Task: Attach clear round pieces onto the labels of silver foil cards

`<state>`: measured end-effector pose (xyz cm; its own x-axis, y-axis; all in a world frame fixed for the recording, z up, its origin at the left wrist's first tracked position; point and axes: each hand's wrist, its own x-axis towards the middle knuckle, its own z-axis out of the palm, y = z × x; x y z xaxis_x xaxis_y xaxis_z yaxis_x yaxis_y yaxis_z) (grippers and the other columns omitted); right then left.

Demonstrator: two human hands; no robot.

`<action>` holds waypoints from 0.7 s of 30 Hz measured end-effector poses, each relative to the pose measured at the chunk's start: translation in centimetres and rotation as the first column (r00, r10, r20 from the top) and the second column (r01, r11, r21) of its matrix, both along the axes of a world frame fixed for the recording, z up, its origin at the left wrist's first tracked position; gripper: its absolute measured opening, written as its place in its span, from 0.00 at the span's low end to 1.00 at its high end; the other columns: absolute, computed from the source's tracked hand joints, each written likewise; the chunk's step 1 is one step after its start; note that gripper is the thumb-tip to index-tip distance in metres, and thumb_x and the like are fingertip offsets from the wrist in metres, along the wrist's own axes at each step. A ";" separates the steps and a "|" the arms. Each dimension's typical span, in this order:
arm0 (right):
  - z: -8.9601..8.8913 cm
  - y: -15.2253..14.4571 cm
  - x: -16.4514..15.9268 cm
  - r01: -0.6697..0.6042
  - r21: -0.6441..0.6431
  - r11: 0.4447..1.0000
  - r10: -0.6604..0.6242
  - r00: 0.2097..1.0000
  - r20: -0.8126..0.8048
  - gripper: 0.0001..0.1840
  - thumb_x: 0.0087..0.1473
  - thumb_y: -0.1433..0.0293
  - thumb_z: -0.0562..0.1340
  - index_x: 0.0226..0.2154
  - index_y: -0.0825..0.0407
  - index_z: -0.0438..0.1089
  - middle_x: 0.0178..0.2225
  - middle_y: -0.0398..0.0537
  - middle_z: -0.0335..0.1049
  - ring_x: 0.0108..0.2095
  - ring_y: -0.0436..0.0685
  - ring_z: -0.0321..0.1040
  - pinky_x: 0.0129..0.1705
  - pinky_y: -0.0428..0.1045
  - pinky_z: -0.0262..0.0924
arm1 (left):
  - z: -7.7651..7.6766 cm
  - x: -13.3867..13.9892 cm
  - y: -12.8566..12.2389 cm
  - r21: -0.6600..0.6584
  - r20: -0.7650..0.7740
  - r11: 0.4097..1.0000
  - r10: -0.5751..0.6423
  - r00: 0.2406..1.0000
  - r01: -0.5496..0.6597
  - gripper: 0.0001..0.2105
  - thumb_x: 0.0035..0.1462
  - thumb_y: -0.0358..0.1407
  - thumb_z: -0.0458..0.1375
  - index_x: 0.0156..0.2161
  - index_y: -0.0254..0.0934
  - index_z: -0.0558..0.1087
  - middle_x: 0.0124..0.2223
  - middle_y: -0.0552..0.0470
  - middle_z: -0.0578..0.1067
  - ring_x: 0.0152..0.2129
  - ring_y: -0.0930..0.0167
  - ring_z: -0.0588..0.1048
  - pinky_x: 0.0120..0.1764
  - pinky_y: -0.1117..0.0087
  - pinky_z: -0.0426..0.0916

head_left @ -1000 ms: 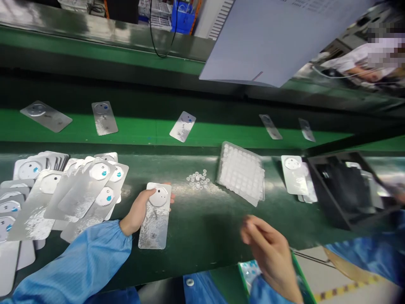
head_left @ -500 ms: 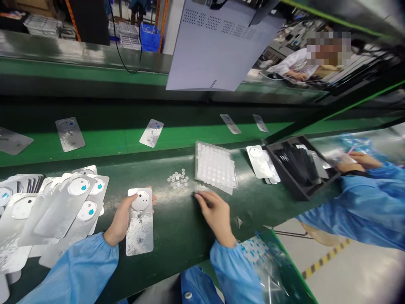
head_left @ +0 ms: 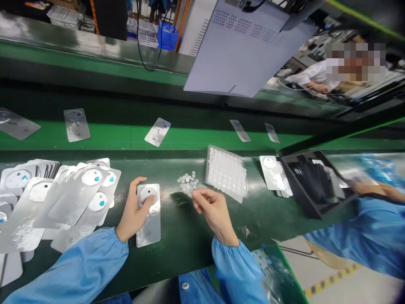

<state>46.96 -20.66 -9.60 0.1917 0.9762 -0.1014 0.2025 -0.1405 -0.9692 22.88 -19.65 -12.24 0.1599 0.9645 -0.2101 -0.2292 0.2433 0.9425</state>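
Left hand (head_left: 133, 213) laid over the near-left edge of a silver plate (head_left: 148, 214), thumb and fingers closed around its far end beside the round white disc, pinning it flat on the dark green bench (head_left: 190, 236). Right hand (head_left: 212, 211) raised just right of that plate, thumb and forefinger pinched together at the tips, other fingers curled; possibly something tiny and clear between them (too small to tell). Just beyond those fingertips, a loose scatter of small clear discs (head_left: 187, 181) on the bench, and right of the scatter a clear blister tray (head_left: 226, 173) packed with rows of white pieces, tilted slightly. To the left, a fanned heap of similar silver plates (head_left: 60, 198), several with a white disc bearing a blue dot. Farther back, on the bright green conveyor belt (head_left: 126, 137), single plates spaced apart: one at far left (head_left: 76, 123), one near the middle (head_left: 157, 131), two small ones toward the right (head_left: 240, 130). Right of the blister tray, a small stack of plates (head_left: 272, 175) touching a black tray (head_left: 311, 181). At the right edge, a co-worker's blue sleeve (head_left: 373, 236) and hand (head_left: 368, 188) by that black tray (blurred). Overhead, a grey perforated panel (head_left: 247, 46) hanging over the belt.
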 end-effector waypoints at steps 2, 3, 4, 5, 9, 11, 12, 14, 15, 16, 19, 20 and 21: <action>0.3 -0.2 -1.6 -0.067 -0.021 0.998 0.064 0.993 -0.103 0.25 0.52 0.47 0.70 0.27 0.53 0.76 0.16 0.42 0.68 0.14 0.48 0.60 0.16 0.45 0.55 | -0.2 0.1 -0.1 0.112 -0.072 0.993 0.037 0.997 -0.029 0.19 0.64 0.39 0.61 0.58 0.43 0.66 0.58 0.44 0.76 0.41 0.65 0.82 0.44 0.66 0.75; 0.3 -0.3 -2.4 -0.094 -0.026 0.995 0.090 0.985 -0.144 0.24 0.52 0.47 0.70 0.28 0.53 0.76 0.16 0.42 0.69 0.13 0.48 0.60 0.16 0.45 0.56 | -0.1 0.1 -0.1 0.169 -0.133 0.985 0.055 0.990 -0.032 0.13 0.64 0.39 0.60 0.53 0.42 0.70 0.57 0.45 0.77 0.41 0.65 0.82 0.44 0.67 0.75; 0.3 -0.3 -3.1 -0.116 -0.028 0.993 0.109 0.978 -0.178 0.24 0.52 0.48 0.71 0.28 0.53 0.76 0.17 0.42 0.70 0.13 0.48 0.61 0.15 0.45 0.57 | -0.1 0.2 -0.1 0.217 -0.203 0.976 0.072 0.977 -0.027 0.09 0.64 0.38 0.60 0.47 0.40 0.74 0.54 0.46 0.79 0.41 0.65 0.82 0.44 0.67 0.75; 0.3 -0.3 -3.7 -0.131 -0.029 0.991 0.122 0.971 -0.205 0.22 0.52 0.49 0.71 0.29 0.53 0.76 0.18 0.42 0.71 0.13 0.48 0.62 0.15 0.45 0.59 | 0.0 0.2 0.1 0.248 -0.268 0.969 0.082 0.960 -0.014 0.07 0.64 0.38 0.60 0.43 0.39 0.77 0.50 0.46 0.81 0.41 0.65 0.82 0.45 0.67 0.75; -0.1 -0.4 -5.3 -0.129 0.071 0.989 0.141 0.970 -0.197 0.12 0.56 0.59 0.71 0.34 0.52 0.79 0.26 0.47 0.79 0.21 0.53 0.74 0.22 0.47 0.72 | 0.5 0.1 0.4 0.240 -0.338 0.971 0.064 0.939 0.021 0.09 0.61 0.37 0.63 0.44 0.37 0.83 0.45 0.47 0.84 0.44 0.62 0.82 0.50 0.65 0.75; -0.3 -0.4 -5.6 -0.139 0.232 0.963 0.160 0.984 -0.076 0.05 0.59 0.66 0.68 0.35 0.50 0.81 0.32 0.49 0.81 0.28 0.55 0.78 0.27 0.48 0.75 | 0.6 0.1 0.3 0.233 -0.305 0.971 0.027 0.952 0.048 0.10 0.59 0.37 0.65 0.44 0.37 0.84 0.44 0.47 0.85 0.44 0.61 0.82 0.48 0.65 0.76; -0.5 -0.5 -5.7 -0.161 0.324 0.932 0.166 0.986 0.012 0.06 0.61 0.70 0.67 0.36 0.48 0.82 0.34 0.49 0.81 0.31 0.56 0.78 0.29 0.48 0.75 | 0.6 0.1 0.3 0.240 -0.283 0.969 0.004 0.959 0.067 0.09 0.59 0.37 0.66 0.43 0.38 0.85 0.43 0.47 0.85 0.43 0.61 0.83 0.47 0.66 0.77; -0.8 -0.4 -5.7 -0.225 0.473 0.852 0.151 0.970 0.191 0.11 0.61 0.75 0.64 0.37 0.46 0.83 0.38 0.49 0.81 0.35 0.56 0.79 0.33 0.49 0.76 | 0.6 0.2 0.1 0.265 -0.239 0.959 -0.032 0.970 0.097 0.08 0.57 0.36 0.67 0.42 0.39 0.85 0.42 0.48 0.85 0.40 0.62 0.83 0.43 0.67 0.78; -0.9 -0.4 -5.6 -0.255 0.525 0.812 0.131 0.956 0.261 0.14 0.61 0.77 0.64 0.38 0.44 0.83 0.39 0.49 0.81 0.36 0.56 0.78 0.35 0.50 0.76 | 0.6 0.2 0.1 0.279 -0.223 0.955 -0.040 0.974 0.103 0.08 0.57 0.35 0.67 0.42 0.39 0.86 0.41 0.48 0.85 0.38 0.63 0.83 0.42 0.68 0.78; -1.0 -0.4 -5.6 -0.277 0.561 0.780 0.112 0.944 0.311 0.15 0.61 0.78 0.64 0.40 0.43 0.83 0.39 0.48 0.80 0.36 0.56 0.78 0.37 0.50 0.76 | 0.6 0.2 0.1 0.289 -0.210 0.952 -0.042 0.977 0.104 0.07 0.57 0.35 0.67 0.41 0.40 0.86 0.40 0.48 0.85 0.37 0.64 0.83 0.41 0.68 0.78; -1.2 -0.4 -5.6 -0.310 0.605 0.733 0.086 0.925 0.369 0.18 0.61 0.80 0.64 0.43 0.42 0.82 0.40 0.49 0.79 0.37 0.55 0.78 0.38 0.50 0.75 | 0.6 0.2 0.1 0.295 -0.193 0.951 -0.031 0.981 0.088 0.05 0.56 0.34 0.68 0.39 0.40 0.86 0.38 0.49 0.86 0.34 0.66 0.83 0.37 0.70 0.77; -1.2 -0.5 -5.6 -0.311 0.607 0.731 0.087 0.925 0.370 0.18 0.61 0.80 0.64 0.44 0.42 0.82 0.41 0.49 0.79 0.37 0.55 0.78 0.38 0.49 0.75 | 0.7 0.2 0.1 0.290 -0.193 0.953 -0.033 0.981 0.089 0.05 0.56 0.34 0.68 0.38 0.39 0.85 0.38 0.49 0.86 0.34 0.66 0.83 0.34 0.71 0.76; -1.2 -0.6 -5.7 -0.305 0.602 0.738 0.086 0.927 0.364 0.17 0.61 0.80 0.64 0.44 0.42 0.82 0.41 0.49 0.78 0.37 0.55 0.78 0.38 0.49 0.75 | 0.7 0.2 0.2 0.284 -0.195 0.954 -0.038 0.980 0.093 0.04 0.56 0.33 0.68 0.37 0.39 0.85 0.37 0.49 0.85 0.32 0.67 0.82 0.30 0.73 0.74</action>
<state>41.30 -21.24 -10.75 -0.0976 0.8050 0.5852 0.4414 0.5620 -0.6995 23.07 -19.49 -11.53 0.2100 0.9766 0.0458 -0.0369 -0.0389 0.9986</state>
